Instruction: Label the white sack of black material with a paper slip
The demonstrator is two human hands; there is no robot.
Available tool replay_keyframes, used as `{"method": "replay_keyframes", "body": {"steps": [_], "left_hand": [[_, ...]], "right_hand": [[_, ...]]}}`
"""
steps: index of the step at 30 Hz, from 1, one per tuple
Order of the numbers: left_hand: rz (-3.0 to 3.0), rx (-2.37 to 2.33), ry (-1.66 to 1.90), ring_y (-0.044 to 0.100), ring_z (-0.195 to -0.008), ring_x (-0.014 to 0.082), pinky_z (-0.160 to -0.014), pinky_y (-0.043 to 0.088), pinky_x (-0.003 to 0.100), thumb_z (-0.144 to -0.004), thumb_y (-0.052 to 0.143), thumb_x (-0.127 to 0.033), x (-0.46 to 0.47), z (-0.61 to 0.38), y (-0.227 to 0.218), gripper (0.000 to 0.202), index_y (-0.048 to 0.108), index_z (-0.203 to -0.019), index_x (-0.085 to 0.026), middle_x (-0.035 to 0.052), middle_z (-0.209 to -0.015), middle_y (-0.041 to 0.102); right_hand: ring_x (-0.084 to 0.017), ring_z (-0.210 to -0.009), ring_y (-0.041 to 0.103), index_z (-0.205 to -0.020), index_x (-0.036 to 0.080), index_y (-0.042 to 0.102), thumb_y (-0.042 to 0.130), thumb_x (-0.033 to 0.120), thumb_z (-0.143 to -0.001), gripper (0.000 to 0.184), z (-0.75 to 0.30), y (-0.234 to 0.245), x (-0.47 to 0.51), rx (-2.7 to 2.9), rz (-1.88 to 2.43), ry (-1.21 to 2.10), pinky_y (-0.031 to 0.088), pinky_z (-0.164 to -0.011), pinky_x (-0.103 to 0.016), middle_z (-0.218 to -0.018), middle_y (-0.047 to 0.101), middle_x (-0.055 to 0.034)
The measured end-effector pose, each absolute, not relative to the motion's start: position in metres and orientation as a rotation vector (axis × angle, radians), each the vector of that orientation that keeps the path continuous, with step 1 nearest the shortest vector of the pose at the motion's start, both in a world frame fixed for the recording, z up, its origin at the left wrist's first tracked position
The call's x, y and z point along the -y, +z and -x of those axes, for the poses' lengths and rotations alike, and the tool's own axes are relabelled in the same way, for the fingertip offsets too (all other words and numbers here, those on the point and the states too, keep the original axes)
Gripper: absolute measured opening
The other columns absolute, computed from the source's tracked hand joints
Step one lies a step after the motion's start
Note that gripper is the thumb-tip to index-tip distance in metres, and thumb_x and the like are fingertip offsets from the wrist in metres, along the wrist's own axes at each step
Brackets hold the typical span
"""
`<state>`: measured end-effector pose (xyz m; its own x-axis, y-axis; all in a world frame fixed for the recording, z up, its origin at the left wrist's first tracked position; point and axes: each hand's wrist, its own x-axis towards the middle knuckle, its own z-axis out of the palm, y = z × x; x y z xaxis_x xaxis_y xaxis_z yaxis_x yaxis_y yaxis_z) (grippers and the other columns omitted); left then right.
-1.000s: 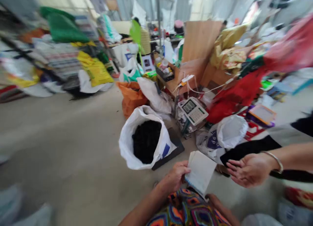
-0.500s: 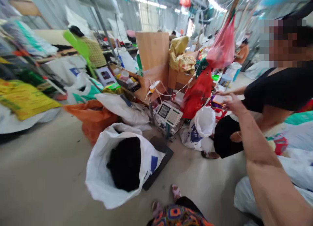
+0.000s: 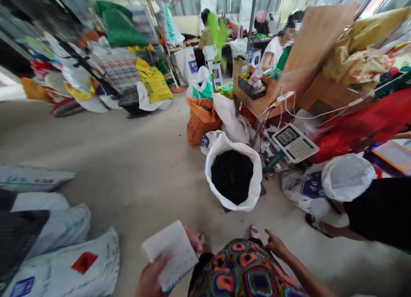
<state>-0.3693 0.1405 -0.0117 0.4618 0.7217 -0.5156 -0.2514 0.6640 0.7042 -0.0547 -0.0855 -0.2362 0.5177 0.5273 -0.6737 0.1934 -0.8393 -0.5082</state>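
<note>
Head view, left to right: left hand point(image 3: 150, 280) pinches a thin white notepad point(image 3: 171, 254) at its seven o'clock corner, low above the floor; light, floppy, best pinched along an edge. Right hand point(image 3: 276, 245) empty, forefinger out.

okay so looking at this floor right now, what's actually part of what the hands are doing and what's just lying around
In hand:
- left hand, grip closed on the white notepad
- right hand, holding nothing, one finger stretched out
- open white sack of dark material, just ahead, on a dark platform
- scale display beside it

Lying about:
- orange bag
- stacked white sacks
- cardboard box
- red cloth
</note>
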Motion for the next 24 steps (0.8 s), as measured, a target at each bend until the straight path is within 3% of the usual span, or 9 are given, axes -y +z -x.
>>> {"method": "replay_keyframes", "body": {"steps": [3, 6, 9, 13, 17, 20, 24], "left_hand": [[-0.443, -1.193, 0.68, 0.065, -0.09, 0.0329, -0.081, 0.055, 0.044, -0.06, 0.069, -0.036, -0.191, 0.418, -0.043, 0.041, 0.065, -0.094, -0.012, 0.0143, -0.093, 0.069], [-0.383, -1.402, 0.795, 0.067, -0.076, 0.0256, -0.072, 0.057, 0.039, -0.06, 0.066, -0.021, -0.239, 0.446, -0.071, 0.032, 0.062, -0.091, -0.017, 0.0071, -0.081, 0.069], [-0.433, -1.171, 0.828, 0.066, -0.072, 0.0269, -0.064, 0.057, 0.041, -0.061, 0.064, -0.026, -0.294, 0.449, -0.074, 0.03, 0.061, -0.089, -0.015, 0.0093, -0.079, 0.068], [-0.53, -0.857, 0.789, 0.064, -0.081, 0.027, -0.067, 0.054, 0.038, -0.072, 0.053, -0.041, -0.376, 0.395, -0.052, 0.036, 0.064, -0.086, -0.01, 0.0139, -0.08, 0.067], [-0.61, -0.689, 0.733, 0.061, -0.097, 0.024, -0.069, 0.051, 0.034, -0.083, 0.037, -0.045, -0.42, 0.308, -0.042, 0.044, 0.064, -0.099, -0.013, 0.0135, -0.101, 0.065], [-0.665, -0.693, 0.686, 0.06, -0.097, 0.0224, -0.067, 0.049, 0.031, -0.085, 0.037, -0.041, -0.433, 0.256, -0.052, 0.042, 0.062, -0.104, -0.014, 0.0134, -0.107, 0.064], [-0.735, -0.745, 0.653, 0.059, -0.094, 0.02, -0.063, 0.046, 0.027, -0.085, 0.036, -0.039, -0.452, 0.204, -0.07, 0.04, 0.061, -0.105, -0.015, 0.0124, -0.11, 0.062]], "right_hand": [[-0.02, -0.079, 0.062, -0.125, 0.014, 0.055, 0.059, 0.017, -0.055, 0.07, 0.102, -0.251, 0.08, 0.571, 2.42, 1.233, 0.046, -0.077, -0.028, -0.08, 0.064, -0.0035], [-0.023, -0.086, 0.061, -0.133, 0.008, 0.046, 0.06, 0.029, -0.059, 0.078, 0.121, -0.252, 0.072, 0.483, 2.447, 1.152, 0.045, -0.083, -0.031, -0.091, 0.063, -0.009], [-0.025, -0.087, 0.06, -0.14, 0.004, 0.033, 0.057, 0.046, -0.061, 0.092, 0.133, -0.246, 0.064, 0.361, 2.443, 1.01, 0.044, -0.086, -0.035, -0.104, 0.059, -0.0141], [-0.024, -0.084, 0.06, -0.144, 0.012, 0.021, 0.058, 0.06, -0.058, 0.106, 0.148, -0.236, 0.047, 0.217, 2.36, 0.842, 0.047, -0.085, -0.039, -0.12, 0.051, -0.0144], [-0.031, -0.105, 0.055, -0.145, 0.018, 0.014, 0.06, 0.061, -0.058, 0.107, 0.148, -0.237, 0.015, 0.158, 2.23, 0.68, 0.049, -0.086, -0.042, -0.132, 0.043, -0.0154], [-0.037, -0.112, 0.051, -0.143, 0.026, 0.017, 0.064, 0.057, -0.057, 0.103, 0.14, -0.243, -0.015, 0.145, 2.137, 0.596, 0.049, -0.086, -0.045, -0.136, 0.042, -0.0145], [-0.04, -0.126, 0.039, -0.14, 0.028, 0.023, 0.067, 0.051, -0.055, 0.099, 0.127, -0.241, -0.05, 0.142, 2.069, 0.468, 0.041, -0.099, -0.048, -0.139, 0.04, -0.0108]]}}
